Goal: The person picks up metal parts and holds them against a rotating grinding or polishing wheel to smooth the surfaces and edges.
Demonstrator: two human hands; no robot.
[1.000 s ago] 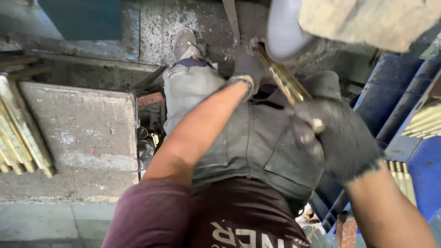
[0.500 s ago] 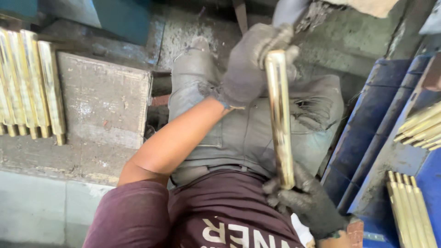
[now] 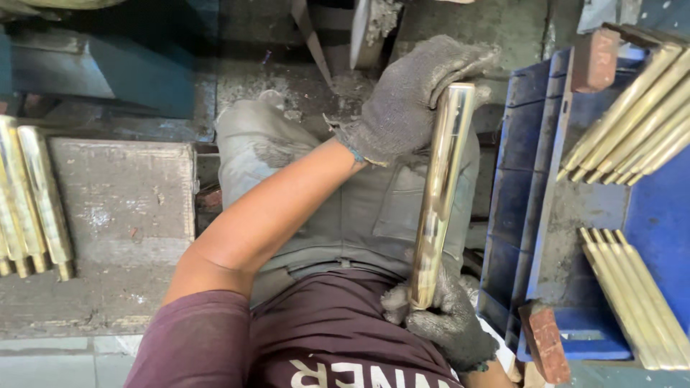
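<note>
While the person sits with grey trousers [image 3: 359, 208] and a maroon shirt [image 3: 338, 338] filling the middle of the view, both gloved hands are clamped on one shiny brass rod [image 3: 440, 194]. It's held over the lap, nearly upright in the frame and tilted a bit. The left hand [image 3: 413, 97], in a dirty grey knit glove, wraps around the rod's far end, fingers curled over the top. The right hand [image 3: 445, 320], same kind of glove, grips the near end down by the shirt, closed tight around it. So neither hand is open at all, both are full of rod.

Off to the person's right there are blue crates [image 3: 532, 215] with more brass rods: one bundle [image 3: 632, 115] lying at a slant up top and another bunch [image 3: 632, 294] lower down. Two reddish bricks sit on the crate edges, one near the top [image 3: 595, 59] and one at the bottom [image 3: 545, 341]. On the other side a few more brass pieces [image 3: 32, 194] lie next to a grimy grey slab [image 3: 126, 197]. Up ahead, just past the knees, there's a dusty wheel-like disc [image 3: 370, 29]; can't really tell what it's part of.
</note>
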